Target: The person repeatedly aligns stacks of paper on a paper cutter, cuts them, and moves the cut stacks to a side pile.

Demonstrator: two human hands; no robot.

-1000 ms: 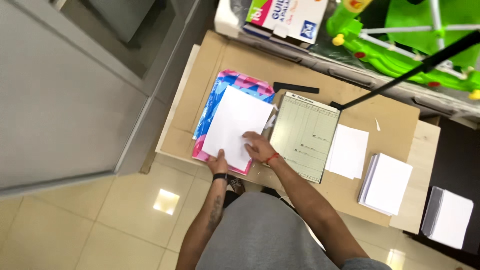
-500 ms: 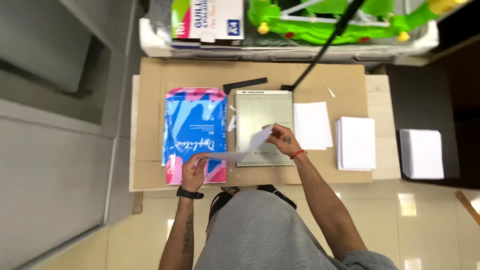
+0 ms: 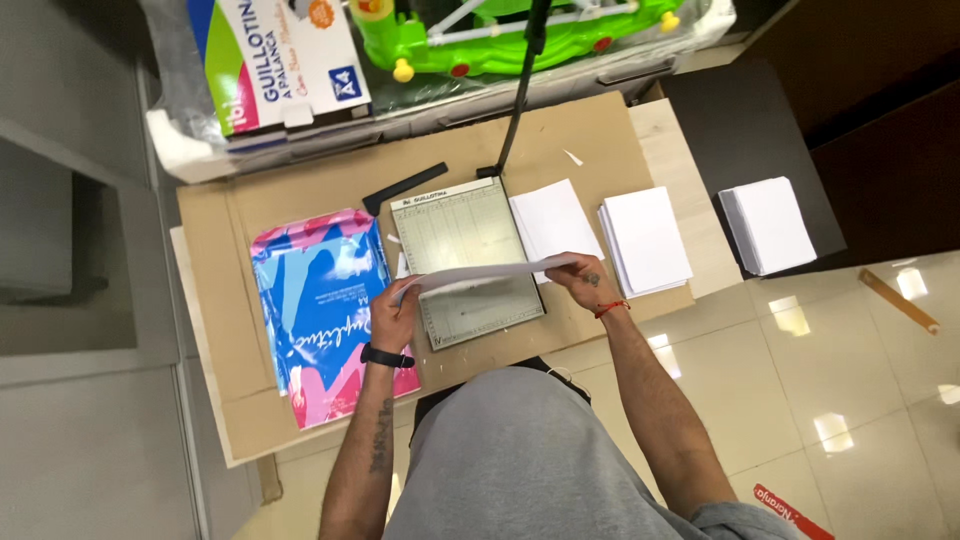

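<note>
A thin stack of white paper sheets (image 3: 480, 273) hangs flat a little above the grey paper cutter board (image 3: 470, 235). My left hand (image 3: 393, 318) grips the stack's left end and wears a black wristband. My right hand (image 3: 583, 281) grips its right end and wears a red string bracelet. The cutter's black lever arm (image 3: 519, 90) stands raised at the board's far right corner. A blue and pink paper ream wrapper (image 3: 320, 310) lies on the table to the left of the cutter.
The brown table (image 3: 560, 130) holds a loose white sheet (image 3: 553, 215) and a cut white stack (image 3: 645, 238) right of the cutter. Another white stack (image 3: 770, 225) lies on a dark surface farther right. A cutter box (image 3: 285, 60) and green toy (image 3: 520, 35) sit behind.
Both hands lifted the white sheets off the blue and pink wrapper and carried them right, over the cutter board. The camera view also swung round.
</note>
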